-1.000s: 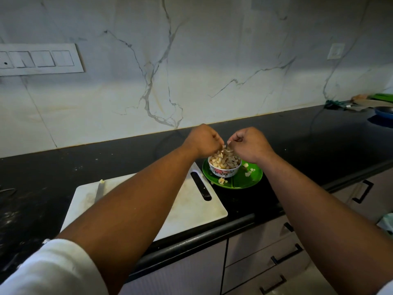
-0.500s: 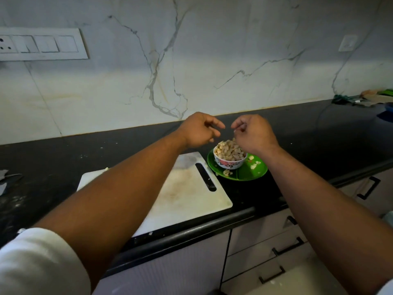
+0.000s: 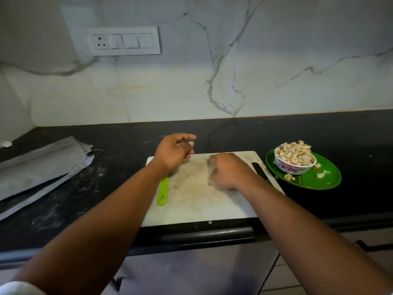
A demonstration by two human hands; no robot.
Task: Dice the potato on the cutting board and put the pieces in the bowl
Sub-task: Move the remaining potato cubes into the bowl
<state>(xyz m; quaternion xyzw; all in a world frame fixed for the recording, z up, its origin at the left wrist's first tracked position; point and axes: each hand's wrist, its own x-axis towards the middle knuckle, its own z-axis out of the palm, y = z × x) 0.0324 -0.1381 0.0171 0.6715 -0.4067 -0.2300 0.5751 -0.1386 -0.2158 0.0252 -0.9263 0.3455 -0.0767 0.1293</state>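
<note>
Both hands are over the white cutting board (image 3: 197, 201) on the black tabletop (image 3: 89, 188). The left hand (image 3: 173, 153) hovers with loosely curled fingers, holding nothing. The right hand (image 3: 228, 171) rests on the board, curled over small potato bits (image 3: 209, 177); whether it pinches them I cannot tell. The floral bowl (image 3: 294, 159), heaped with diced potato (image 3: 294, 153), sits on a green plate (image 3: 319, 179) right of the board. A green-handled knife (image 3: 163, 191) lies under the left wrist.

2 hands (image 3: 173, 151) (image 3: 228, 171), 1 cutting board (image 3: 197, 201), 1 bowl (image 3: 294, 159), 1 green plate (image 3: 319, 179), 1 green-handled knife (image 3: 163, 190), 1 switch panel (image 3: 124, 41), 1 folded cloth (image 3: 40, 165).
</note>
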